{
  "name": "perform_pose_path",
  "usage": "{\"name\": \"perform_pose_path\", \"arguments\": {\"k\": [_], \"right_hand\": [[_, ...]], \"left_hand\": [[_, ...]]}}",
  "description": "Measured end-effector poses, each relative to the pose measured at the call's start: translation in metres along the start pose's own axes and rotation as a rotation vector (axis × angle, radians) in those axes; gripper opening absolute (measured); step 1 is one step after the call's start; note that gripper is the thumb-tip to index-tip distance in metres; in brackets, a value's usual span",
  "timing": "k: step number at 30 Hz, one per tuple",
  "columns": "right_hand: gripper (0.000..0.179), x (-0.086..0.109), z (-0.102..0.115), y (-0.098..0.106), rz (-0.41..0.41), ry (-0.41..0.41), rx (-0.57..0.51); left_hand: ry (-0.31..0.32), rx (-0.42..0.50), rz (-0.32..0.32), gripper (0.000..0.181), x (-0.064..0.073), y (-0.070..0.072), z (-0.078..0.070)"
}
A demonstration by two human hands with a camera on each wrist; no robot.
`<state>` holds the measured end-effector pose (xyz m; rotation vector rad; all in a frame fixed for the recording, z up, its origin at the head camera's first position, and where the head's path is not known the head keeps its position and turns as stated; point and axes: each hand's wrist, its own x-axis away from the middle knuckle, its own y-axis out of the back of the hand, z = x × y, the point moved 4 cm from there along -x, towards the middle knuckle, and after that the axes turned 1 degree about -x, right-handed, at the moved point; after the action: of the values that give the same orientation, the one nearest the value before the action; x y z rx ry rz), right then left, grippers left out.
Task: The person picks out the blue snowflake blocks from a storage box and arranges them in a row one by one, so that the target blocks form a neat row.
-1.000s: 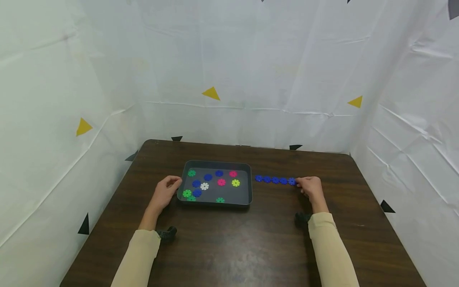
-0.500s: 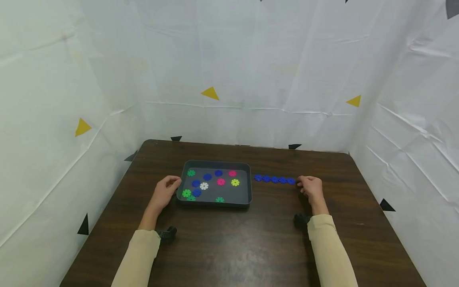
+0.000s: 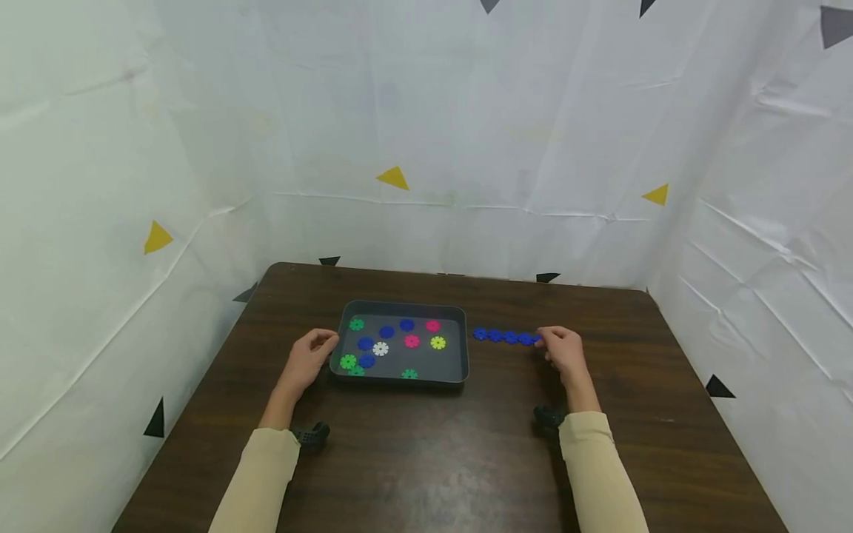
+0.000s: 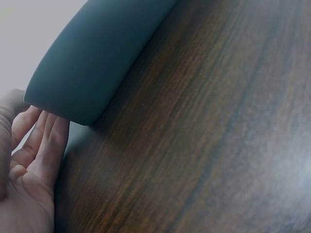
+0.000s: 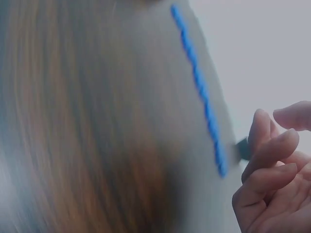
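My left hand [image 3: 309, 363] holds the left side of a dark grey baking tray [image 3: 400, 380]. In the left wrist view the thumb is at the tray's rim and the fingers lie against its outer wall [image 4: 97, 58]. Right of the tray, a straight row of several blue notched discs [image 3: 510, 337] lies on the table. My right hand [image 3: 563, 352] hovers at the row's right end and covers part of the last disc in the head view. Seen from the right wrist, the row [image 5: 201, 90] is apart from the loosely bent fingers [image 5: 267, 155], and nothing is between thumb and fingertips.
Inside the tray lie loose notched discs: several blue and green ones, pink ones [image 3: 412, 341], a yellow one [image 3: 437, 343] and a white one [image 3: 380, 349]. The brown wooden table [image 3: 426, 459] has white sheeting [image 3: 466, 148] behind and at both sides.
My right hand first touched the row's right end, then came away from it, and has now moved left over the last disc. The left hand and tray stay put.
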<state>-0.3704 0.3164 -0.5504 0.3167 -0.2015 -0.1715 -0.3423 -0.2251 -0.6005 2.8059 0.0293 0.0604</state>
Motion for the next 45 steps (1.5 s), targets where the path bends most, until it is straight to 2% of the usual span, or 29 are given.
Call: {"name": "perform_pose_path", "arguments": {"k": [6, 13, 22, 30, 34, 39, 45], "right_hand": [[0.04, 0.016, 0.024, -0.03, 0.056, 0.104, -0.003], [0.033, 0.035, 0.047, -0.075, 0.162, 0.249, 0.083], [0.025, 0.058, 0.074, -0.129, 0.232, 0.338, 0.164], [0.026, 0.064, 0.079, -0.191, 0.36, 0.463, 0.232], [0.024, 0.069, 0.078, -0.215, 0.436, 0.496, 0.284], [0.027, 0.076, 0.079, -0.233, 0.51, 0.498, 0.315], [0.031, 0.078, 0.08, -0.247, 0.521, 0.509, 0.395]], "left_hand": [[-0.003, 0.001, -0.011, 0.055, -0.001, 0.0, 0.001], [-0.002, -0.008, -0.015, 0.053, -0.002, 0.0, 0.001], [-0.006, 0.002, -0.006, 0.054, 0.0, -0.001, -0.001], [0.002, -0.004, -0.012, 0.052, 0.001, -0.001, -0.001], [0.001, 0.001, -0.008, 0.051, 0.002, -0.006, -0.003], [-0.005, 0.002, -0.011, 0.05, 0.001, -0.01, -0.008], [0.006, 0.003, -0.006, 0.05, 0.001, -0.012, -0.009]]}}
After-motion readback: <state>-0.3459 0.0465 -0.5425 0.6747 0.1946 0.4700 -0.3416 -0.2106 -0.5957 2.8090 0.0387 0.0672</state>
